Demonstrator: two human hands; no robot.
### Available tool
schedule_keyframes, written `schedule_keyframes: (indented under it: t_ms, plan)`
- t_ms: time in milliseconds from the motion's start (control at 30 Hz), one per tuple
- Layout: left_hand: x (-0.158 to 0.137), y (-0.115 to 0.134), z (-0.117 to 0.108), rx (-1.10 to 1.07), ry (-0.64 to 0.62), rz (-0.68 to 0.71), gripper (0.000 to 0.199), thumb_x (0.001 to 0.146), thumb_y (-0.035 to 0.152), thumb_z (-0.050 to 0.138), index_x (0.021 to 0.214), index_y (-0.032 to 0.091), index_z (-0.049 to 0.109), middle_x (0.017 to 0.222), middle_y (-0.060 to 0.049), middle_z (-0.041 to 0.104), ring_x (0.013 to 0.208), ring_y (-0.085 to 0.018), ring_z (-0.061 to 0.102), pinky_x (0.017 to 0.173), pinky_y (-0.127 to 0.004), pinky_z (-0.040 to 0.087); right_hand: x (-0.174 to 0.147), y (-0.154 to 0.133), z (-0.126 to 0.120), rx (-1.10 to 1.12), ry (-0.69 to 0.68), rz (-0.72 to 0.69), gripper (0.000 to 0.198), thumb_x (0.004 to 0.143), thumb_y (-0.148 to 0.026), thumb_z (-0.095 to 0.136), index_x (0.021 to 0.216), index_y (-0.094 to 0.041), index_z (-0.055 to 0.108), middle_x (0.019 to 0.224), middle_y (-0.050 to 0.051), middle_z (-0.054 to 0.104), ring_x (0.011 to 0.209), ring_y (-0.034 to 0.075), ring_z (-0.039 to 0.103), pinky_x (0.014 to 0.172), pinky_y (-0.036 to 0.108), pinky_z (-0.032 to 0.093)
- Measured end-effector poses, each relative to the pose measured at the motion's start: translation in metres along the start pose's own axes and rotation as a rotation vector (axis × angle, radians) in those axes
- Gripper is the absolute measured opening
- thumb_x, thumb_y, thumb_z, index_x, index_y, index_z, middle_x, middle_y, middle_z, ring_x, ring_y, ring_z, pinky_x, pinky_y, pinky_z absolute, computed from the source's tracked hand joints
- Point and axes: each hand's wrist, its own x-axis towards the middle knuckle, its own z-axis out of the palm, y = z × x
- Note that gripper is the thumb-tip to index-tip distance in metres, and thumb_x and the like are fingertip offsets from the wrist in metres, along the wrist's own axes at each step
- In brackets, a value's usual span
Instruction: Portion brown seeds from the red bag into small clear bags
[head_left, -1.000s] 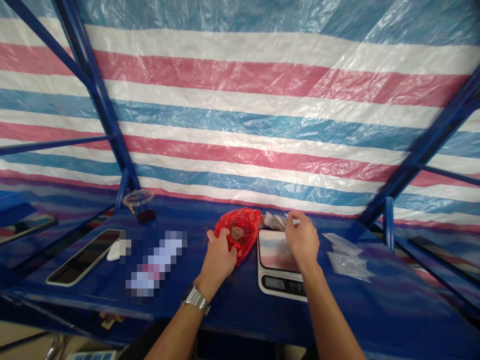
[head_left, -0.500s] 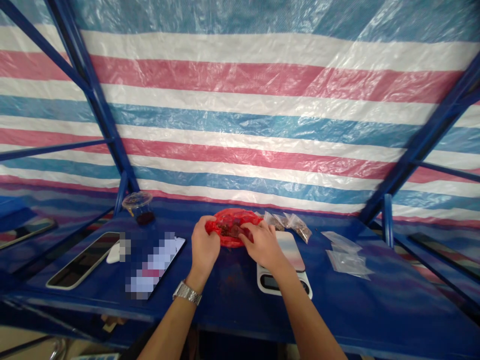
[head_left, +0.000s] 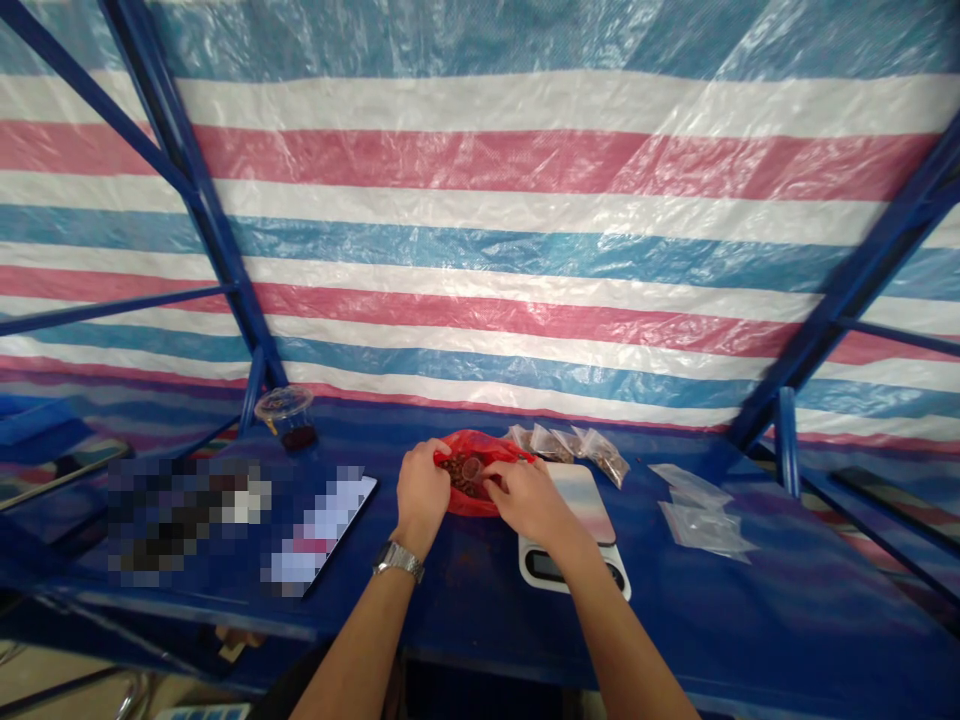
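Observation:
A red plastic bag (head_left: 474, 507) lies open on the blue table, with small brown pellets (head_left: 455, 466) inside. My left hand (head_left: 422, 492) is closed on the left edge of the bag's mouth. My right hand (head_left: 527, 498) reaches into the bag from the right, its thumb and fingers pinched at a small clear cup (head_left: 472, 468) among the pellets. Just under my right forearm stands a white kitchen scale (head_left: 576, 500), partly hidden by it. Behind the scale, several small clear bags of brown bits (head_left: 604, 455) lie in a row.
Flat clear zip bags (head_left: 705, 520) are stacked at the right. On the left are a lit phone (head_left: 322, 540), a blurred-out patch and a lidded plastic cup (head_left: 291, 418) with dark contents. Blue metal posts (head_left: 225, 240) and a striped tarp (head_left: 495, 250) stand behind.
The bag's mouth is wider, showing more pellets and the clear cup. My left hand still holds the bag's edge; my right hand stays at the cup. The view has shifted slightly.

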Motion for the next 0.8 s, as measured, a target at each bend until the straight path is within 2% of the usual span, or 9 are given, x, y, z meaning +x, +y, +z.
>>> schedule_keyframes:
  t_ms: [100, 233, 333, 400, 467, 533, 633, 733, 800]
  plan:
    - [0.0, 0.002, -0.008, 0.012, 0.076, -0.016, 0.049, 0.073, -0.008, 0.041, 0.096, 0.02, 0.073, 0.106, -0.008, 0.077, 0.104, -0.025, 0.071, 0.096, -0.036, 0.052, 0.003, 0.003, -0.004, 0.098, 0.078, -0.019, 0.026, 0.097, -0.022, 0.054, 0.1, -0.027, 0.079, 0.101, 0.002, 0.081, 0.095, 0.023, 0.072, 0.097, 0.04, 0.044]
    - [0.0, 0.001, -0.018, 0.009, 0.003, -0.097, 0.046, 0.074, -0.006, 0.045, 0.095, 0.022, 0.075, 0.103, -0.007, 0.079, 0.096, -0.025, 0.073, 0.088, -0.034, 0.053, 0.004, 0.032, -0.022, 0.199, 0.306, 0.024, 0.03, 0.098, -0.027, 0.049, 0.102, -0.026, 0.079, 0.107, 0.004, 0.08, 0.096, 0.023, 0.073, 0.093, 0.036, 0.05]
    - [-0.001, 0.0, -0.021, 0.045, 0.031, -0.089, 0.046, 0.076, -0.004, 0.045, 0.097, 0.023, 0.076, 0.107, -0.008, 0.079, 0.1, -0.027, 0.072, 0.088, -0.034, 0.052, -0.006, 0.073, -0.039, 0.07, 0.446, 0.217, 0.031, 0.095, -0.028, 0.049, 0.105, -0.023, 0.078, 0.105, 0.007, 0.079, 0.092, 0.024, 0.071, 0.089, 0.036, 0.051]
    - [-0.002, 0.001, -0.021, 0.061, 0.028, -0.075, 0.046, 0.077, -0.004, 0.044, 0.096, 0.023, 0.075, 0.107, -0.008, 0.079, 0.102, -0.027, 0.072, 0.087, -0.034, 0.052, -0.018, 0.103, -0.05, -0.096, 0.471, 0.373, 0.031, 0.092, -0.026, 0.051, 0.106, -0.022, 0.078, 0.105, 0.01, 0.077, 0.092, 0.026, 0.07, 0.089, 0.039, 0.051]
    - [-0.003, 0.004, -0.021, 0.082, 0.023, -0.078, 0.045, 0.078, -0.003, 0.044, 0.096, 0.023, 0.075, 0.107, -0.008, 0.078, 0.101, -0.028, 0.071, 0.085, -0.034, 0.052, -0.034, 0.131, -0.059, -0.232, 0.51, 0.54, 0.034, 0.09, -0.027, 0.054, 0.113, -0.021, 0.077, 0.11, 0.014, 0.074, 0.103, 0.032, 0.067, 0.091, 0.044, 0.049]
    - [-0.004, 0.007, -0.023, 0.124, 0.033, -0.083, 0.044, 0.08, -0.002, 0.043, 0.097, 0.023, 0.075, 0.106, -0.01, 0.077, 0.1, -0.029, 0.07, 0.085, -0.036, 0.051, -0.051, 0.157, -0.066, -0.309, 0.562, 0.686, 0.04, 0.087, -0.028, 0.055, 0.121, -0.021, 0.075, 0.126, 0.017, 0.07, 0.117, 0.037, 0.062, 0.096, 0.051, 0.047]
    - [-0.007, 0.012, -0.027, 0.208, 0.067, -0.065, 0.044, 0.082, 0.0, 0.043, 0.102, 0.021, 0.075, 0.108, -0.012, 0.074, 0.103, -0.031, 0.066, 0.089, -0.04, 0.05, -0.075, 0.191, -0.071, -0.368, 0.59, 0.79, 0.05, 0.084, -0.03, 0.056, 0.132, -0.022, 0.07, 0.14, 0.016, 0.065, 0.132, 0.039, 0.053, 0.105, 0.056, 0.039]
    - [-0.011, 0.021, -0.028, 0.274, 0.167, -0.042, 0.041, 0.086, 0.005, 0.046, 0.11, 0.021, 0.075, 0.119, -0.014, 0.069, 0.112, -0.036, 0.059, 0.094, -0.047, 0.048, -0.09, 0.213, -0.072, -0.333, 0.493, 0.914, 0.042, 0.083, -0.032, 0.056, 0.118, -0.023, 0.077, 0.114, 0.016, 0.076, 0.115, 0.038, 0.064, 0.102, 0.055, 0.038]
    - [-0.015, 0.028, -0.026, 0.277, 0.265, 0.003, 0.037, 0.089, 0.009, 0.048, 0.112, 0.021, 0.074, 0.125, -0.015, 0.064, 0.12, -0.037, 0.055, 0.098, -0.05, 0.047, -0.092, 0.216, -0.073, -0.31, 0.509, 0.936, 0.037, 0.084, -0.033, 0.056, 0.111, -0.024, 0.08, 0.097, 0.014, 0.079, 0.103, 0.037, 0.068, 0.1, 0.054, 0.038]
